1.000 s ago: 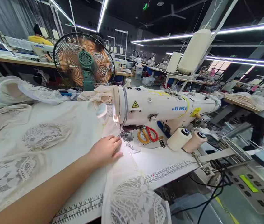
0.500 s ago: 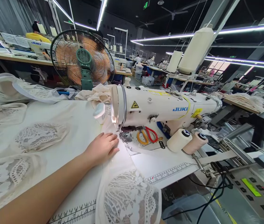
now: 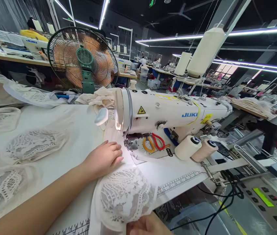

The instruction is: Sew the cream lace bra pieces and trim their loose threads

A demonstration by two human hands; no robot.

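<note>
My left hand (image 3: pixel 105 157) lies flat on pale fabric beside the needle area of a white sewing machine (image 3: pixel 162 112), fingers stretched forward. From under that hand the fabric runs toward me into a cream lace bra cup (image 3: pixel 126 195). At the bottom edge, my right hand (image 3: pixel 148 225) has its fingers closed on the near edge of this cup; part of the hand is cut off by the frame. More lace cups (image 3: pixel 34 145) rest on the table to the left.
Red-and-yellow-handled scissors (image 3: pixel 154 142) and two thread cones (image 3: pixel 188 147) sit on the machine bed. A green fan (image 3: pixel 85 58) stands behind the table. At the right is a control panel (image 3: pixel 263 197) with black cables. Another person (image 3: pixel 33 32) sits far left.
The lace cup has moved up and slightly left on the table. My right hand has come into view beneath it. My left hand stays almost in place.
</note>
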